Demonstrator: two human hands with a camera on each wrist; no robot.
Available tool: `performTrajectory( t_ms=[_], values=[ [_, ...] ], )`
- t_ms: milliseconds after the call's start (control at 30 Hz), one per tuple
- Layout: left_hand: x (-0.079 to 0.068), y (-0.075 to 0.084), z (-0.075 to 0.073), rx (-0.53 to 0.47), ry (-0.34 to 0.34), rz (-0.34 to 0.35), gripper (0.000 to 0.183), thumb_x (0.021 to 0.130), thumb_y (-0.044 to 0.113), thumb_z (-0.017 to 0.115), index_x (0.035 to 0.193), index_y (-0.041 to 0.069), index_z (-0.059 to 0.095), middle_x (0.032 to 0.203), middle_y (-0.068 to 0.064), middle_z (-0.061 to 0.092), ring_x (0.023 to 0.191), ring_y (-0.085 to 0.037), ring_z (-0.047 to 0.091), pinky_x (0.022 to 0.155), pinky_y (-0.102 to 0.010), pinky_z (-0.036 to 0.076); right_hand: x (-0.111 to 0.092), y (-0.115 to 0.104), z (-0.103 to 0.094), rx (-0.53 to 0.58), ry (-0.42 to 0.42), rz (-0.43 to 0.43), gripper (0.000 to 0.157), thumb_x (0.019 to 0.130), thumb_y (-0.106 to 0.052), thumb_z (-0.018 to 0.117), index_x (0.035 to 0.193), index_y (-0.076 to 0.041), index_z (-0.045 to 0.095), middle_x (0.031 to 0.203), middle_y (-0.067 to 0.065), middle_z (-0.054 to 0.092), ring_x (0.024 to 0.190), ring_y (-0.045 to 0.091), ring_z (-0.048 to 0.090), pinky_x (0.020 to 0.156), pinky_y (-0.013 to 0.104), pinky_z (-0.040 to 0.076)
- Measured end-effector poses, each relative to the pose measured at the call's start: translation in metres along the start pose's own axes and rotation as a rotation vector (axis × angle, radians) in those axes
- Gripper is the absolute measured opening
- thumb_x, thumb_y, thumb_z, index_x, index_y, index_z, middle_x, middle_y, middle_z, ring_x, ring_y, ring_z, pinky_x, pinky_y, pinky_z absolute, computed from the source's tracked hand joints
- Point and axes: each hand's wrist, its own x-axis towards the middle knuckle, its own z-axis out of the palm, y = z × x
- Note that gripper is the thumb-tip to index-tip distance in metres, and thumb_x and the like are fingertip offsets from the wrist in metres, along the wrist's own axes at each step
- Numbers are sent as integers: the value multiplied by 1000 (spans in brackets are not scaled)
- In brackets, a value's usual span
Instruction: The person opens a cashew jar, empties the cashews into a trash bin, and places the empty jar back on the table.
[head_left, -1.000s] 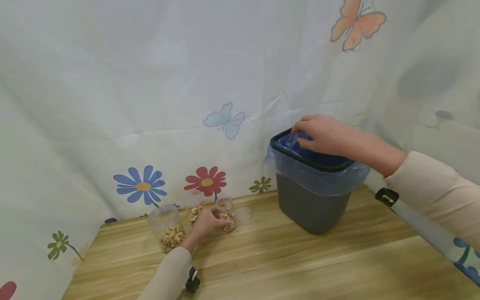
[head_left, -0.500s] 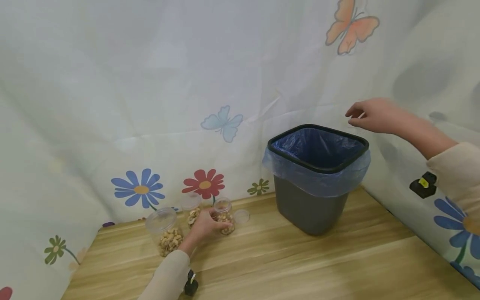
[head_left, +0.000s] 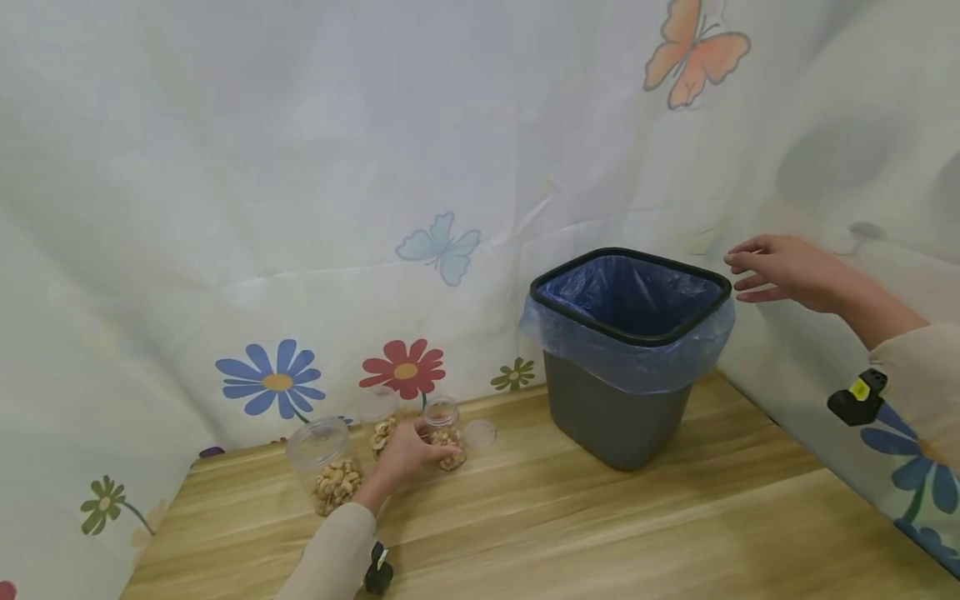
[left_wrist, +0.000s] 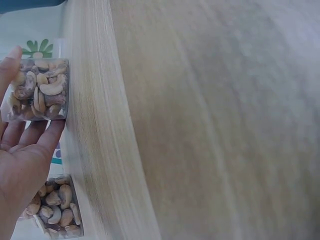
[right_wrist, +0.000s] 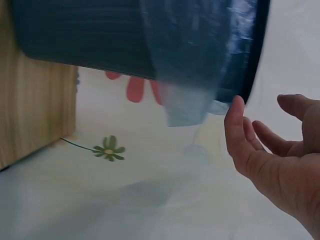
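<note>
On the wooden table at the back wall, my left hand (head_left: 408,454) grips a small clear jar (head_left: 448,452) of mixed nuts. Its top looks uncovered, and a clear round lid (head_left: 481,433) lies just to its right. The left wrist view has the thumb and fingers around the jar (left_wrist: 44,90), with cashews showing inside. My right hand (head_left: 795,271) hovers beside the right rim of a grey bin (head_left: 615,417), holding nothing, fingers loosely bent. In the right wrist view, those fingers (right_wrist: 235,135) are close to the bin's rim; whether they touch cannot be told.
A blue plastic bag (head_left: 630,362) lines the bin and folds over its rim. Left of the gripped jar stand a larger jar of nuts (head_left: 333,479) and a middle jar (head_left: 380,417), partly behind my left hand. Flower-printed cloth (head_left: 315,208) surrounds the table.
My right hand has left the bin's opening, swung right past its rim, then dropped slightly with its fingers spreading. My left hand has stayed on the small jar.
</note>
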Motion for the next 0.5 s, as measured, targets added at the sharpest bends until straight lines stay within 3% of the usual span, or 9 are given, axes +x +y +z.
performTrajectory(
  t_ms=[200, 333, 500],
  values=[
    [0, 0, 1, -4, -9, 14, 44, 71, 26, 95, 103, 4, 74, 94, -3, 73, 84, -14, 63, 69, -29, 52, 3, 18, 17, 164, -34, 25, 73, 112, -39, 32, 154, 15, 9, 156, 36, 17, 122, 27, 54, 97, 37, 55],
    [-1, -1, 1, 8, -4, 7, 46, 71, 28, 95, 105, 5, 74, 98, -4, 73, 87, -16, 63, 71, -31, 53, 6, 26, 30, 303, -50, 54, 74, 111, -43, 32, 153, 13, 9, 151, 34, 20, 108, 12, 58, 97, 39, 54],
    [-1, 1, 0, 7, 3, -19, 50, 72, 29, 95, 109, 5, 73, 102, -5, 73, 93, -19, 66, 74, -33, 55, 5, 40, 45, 446, -92, 66, 76, 109, -51, 29, 155, 7, 10, 153, 38, 15, 105, 16, 62, 98, 44, 53]
  ],
)
